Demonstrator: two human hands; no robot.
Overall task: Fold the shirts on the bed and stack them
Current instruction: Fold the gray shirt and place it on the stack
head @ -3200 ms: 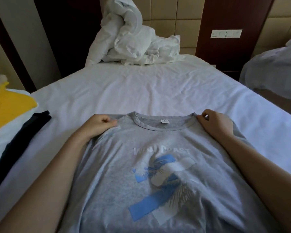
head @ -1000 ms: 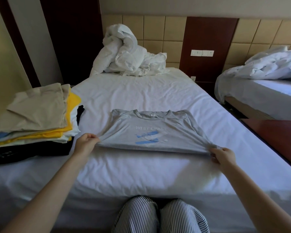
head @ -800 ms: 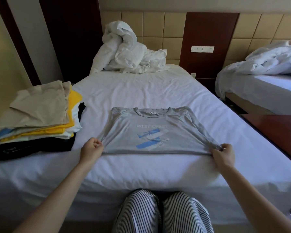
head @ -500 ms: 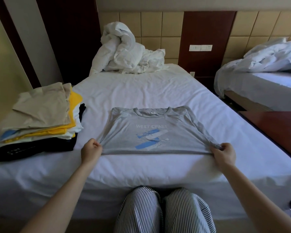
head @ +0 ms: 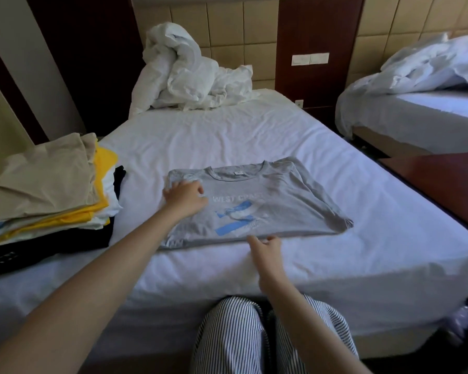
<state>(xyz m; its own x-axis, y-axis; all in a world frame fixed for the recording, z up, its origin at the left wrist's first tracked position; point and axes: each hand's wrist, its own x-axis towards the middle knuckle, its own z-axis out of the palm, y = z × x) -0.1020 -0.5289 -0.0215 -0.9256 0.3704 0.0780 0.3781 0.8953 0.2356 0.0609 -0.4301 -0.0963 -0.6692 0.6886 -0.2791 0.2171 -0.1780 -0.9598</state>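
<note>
Folding of the grey T-shirt [head: 281, 195] looks barely started: it lies flat, face up, at centre frame on the white bed [head: 227, 136], collar away from the camera, with no fold across the body visible. Left hand [head: 184, 197] is on the shoulder at the shirt's left-of-frame side, fingers curled into bunched cloth, so I read it as starting the sleeve fold. Right hand [head: 266, 247] is at the near hem, lower centre, fingers loose and spread, holding nothing. Can't tell if it touches the hem. Stack of folded shirts [head: 46, 182] at left of frame has beige on top, then yellow, white, some blue, and a black garment [head: 25, 255] at the bottom, so several look done. No other loose shirts in view. Remaining, by my estimate: sleeve folds, body fold, transfer onto the stack. Text: chest print [head: 237, 198] reads "WEST CO…", end letters washed out, probably "COAST", over a blue/white graphic. Neck tag [head: 238, 173] is too small to read. The black garment has a faint print, illegible.
</note>
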